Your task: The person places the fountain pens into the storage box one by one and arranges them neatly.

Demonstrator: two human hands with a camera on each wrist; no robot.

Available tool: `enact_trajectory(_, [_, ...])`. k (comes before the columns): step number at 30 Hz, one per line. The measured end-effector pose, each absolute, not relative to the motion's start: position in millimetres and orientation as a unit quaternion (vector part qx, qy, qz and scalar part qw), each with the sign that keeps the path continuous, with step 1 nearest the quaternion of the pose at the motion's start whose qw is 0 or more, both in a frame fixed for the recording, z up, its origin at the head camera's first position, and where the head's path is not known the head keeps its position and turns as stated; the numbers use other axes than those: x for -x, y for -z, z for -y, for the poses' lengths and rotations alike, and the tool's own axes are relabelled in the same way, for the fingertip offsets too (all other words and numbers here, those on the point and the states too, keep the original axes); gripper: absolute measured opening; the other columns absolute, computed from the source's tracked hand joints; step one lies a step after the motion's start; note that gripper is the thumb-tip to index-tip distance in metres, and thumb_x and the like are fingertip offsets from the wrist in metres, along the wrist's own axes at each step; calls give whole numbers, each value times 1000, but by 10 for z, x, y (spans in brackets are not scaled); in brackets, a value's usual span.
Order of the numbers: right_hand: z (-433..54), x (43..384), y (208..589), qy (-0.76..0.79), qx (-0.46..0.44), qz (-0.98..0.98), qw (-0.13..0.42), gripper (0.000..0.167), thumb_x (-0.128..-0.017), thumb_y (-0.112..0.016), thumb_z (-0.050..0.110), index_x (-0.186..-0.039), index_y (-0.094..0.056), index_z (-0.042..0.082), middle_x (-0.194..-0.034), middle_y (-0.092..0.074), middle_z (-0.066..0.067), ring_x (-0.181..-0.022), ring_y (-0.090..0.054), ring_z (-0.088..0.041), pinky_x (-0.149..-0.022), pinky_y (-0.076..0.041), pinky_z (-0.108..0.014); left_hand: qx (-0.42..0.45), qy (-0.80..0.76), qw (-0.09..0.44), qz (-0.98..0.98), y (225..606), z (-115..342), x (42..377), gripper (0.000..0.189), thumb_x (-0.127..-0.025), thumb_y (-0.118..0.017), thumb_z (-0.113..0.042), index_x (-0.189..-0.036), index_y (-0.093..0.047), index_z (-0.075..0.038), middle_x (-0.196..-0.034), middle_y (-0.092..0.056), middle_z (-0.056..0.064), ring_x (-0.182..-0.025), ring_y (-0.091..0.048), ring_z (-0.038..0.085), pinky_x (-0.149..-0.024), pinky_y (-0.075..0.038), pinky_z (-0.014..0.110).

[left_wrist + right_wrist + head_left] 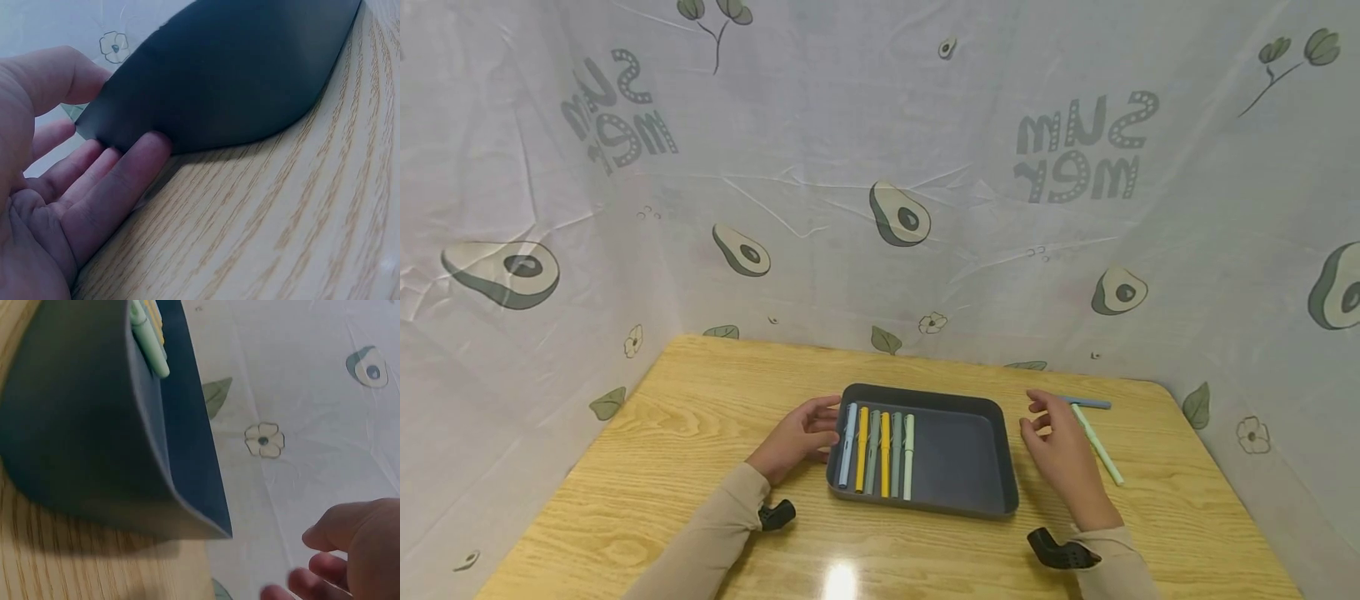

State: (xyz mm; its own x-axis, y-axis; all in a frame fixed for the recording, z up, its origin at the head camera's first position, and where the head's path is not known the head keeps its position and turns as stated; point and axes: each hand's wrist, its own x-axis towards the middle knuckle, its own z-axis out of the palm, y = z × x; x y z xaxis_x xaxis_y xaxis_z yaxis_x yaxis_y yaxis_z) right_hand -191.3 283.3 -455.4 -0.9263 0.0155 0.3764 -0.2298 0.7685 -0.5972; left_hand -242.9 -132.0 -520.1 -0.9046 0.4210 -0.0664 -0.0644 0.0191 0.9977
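Note:
A dark grey rectangular tray (958,458) lies on the wooden table. Along its left half stand several capped pens in a row: a light blue pen (847,446), two yellow pens (861,450), two grey-green ones, and a pale green pen (909,457) at the right end. My left hand (797,437) is at the tray's left side; in the left wrist view, its fingertips touch the outer wall (231,81) and the thumb lies at the rim. To the right of the tray, my right hand (1063,454) hovers with loosely bent fingers and holds nothing.
Beyond my right hand, a blue pen (1088,403) and another pale green pen (1099,446) lie on the table (700,417). A pale curtain (820,167) printed with avocados encloses the table at the back and sides. Black wrist mounts (777,515) sit on both sleeves.

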Motion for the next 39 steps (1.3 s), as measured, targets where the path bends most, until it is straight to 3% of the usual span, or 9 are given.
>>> enact_trajectory(6, [-2971, 1888, 4523, -330, -23, 929, 167, 43, -101, -60, 4, -142, -52, -7, -123, -57, -30, -114, -56, -47, -95, -50, -61, -127, -687, 174, -694, 5189, 1324, 2413, 67, -98, -69, -7, -158, -39, -12, -148, -50, 21, -126, -59, 30, -85, -60, 44])
enact_trajectory(14, [-3237, 1906, 4552, -356, 63, 928, 87, 57, -103, -55, 11, -151, -36, -13, -137, -48, -35, -127, -45, -52, -101, -42, -66, -126, -685, 175, -696, 5195, 1318, 2428, 67, -98, -69, -7, -158, -40, -13, -148, -51, 20, -125, -59, 30, -85, -60, 43])
enact_trajectory(18, [-3355, 1920, 4591, -349, 102, 928, 80, 64, -100, -57, 12, -153, -31, -14, -137, -47, -37, -120, -48, -52, -87, -49, -59, -129, -683, 175, -697, 5196, 1317, 2437, 66, -98, -69, -8, -157, -40, -13, -148, -51, 20, -126, -59, 30, -86, -60, 44])
enact_trajectory(22, [-3434, 1913, 4627, -334, 128, 931, 77, 65, -98, -58, 10, -151, -31, -16, -136, -46, -40, -110, -51, -50, -74, -48, -50, -128, -682, 176, -698, 5197, 1328, 2432, 67, -98, -70, -8, -157, -40, -13, -148, -51, 21, -126, -59, 31, -86, -60, 45])
enact_trajectory(27, [-3513, 1886, 4654, -306, 139, 939, 73, 58, -99, -53, 9, -149, -36, -16, -133, -49, -40, -111, -54, -51, -82, -48, -57, -125, -684, 176, -697, 5200, 1330, 2430, 68, -97, -71, -8, -157, -40, -13, -147, -51, 21, -126, -59, 31, -86, -60, 45])
enact_trajectory(31, [-3562, 1865, 4664, -272, 141, 949, 72, 50, -99, -53, 9, -142, -44, -17, -127, -54, -40, -104, -58, -49, -79, -50, -57, -126, -684, 175, -696, 5207, 1324, 2436, 68, -96, -72, -8, -157, -40, -12, -147, -52, 21, -126, -59, 30, -86, -61, 45])
enact_trajectory(39, [-3622, 1822, 4716, -271, 143, 950, 64, 39, -99, -55, 9, -129, -55, -17, -112, -63, -31, -88, -64, -37, -68, -50, -43, -129, -683, 178, -696, 5238, 1327, 2453, 68, -97, -72, -9, -157, -40, -12, -147, -51, 21, -126, -59, 30, -86, -61, 45])
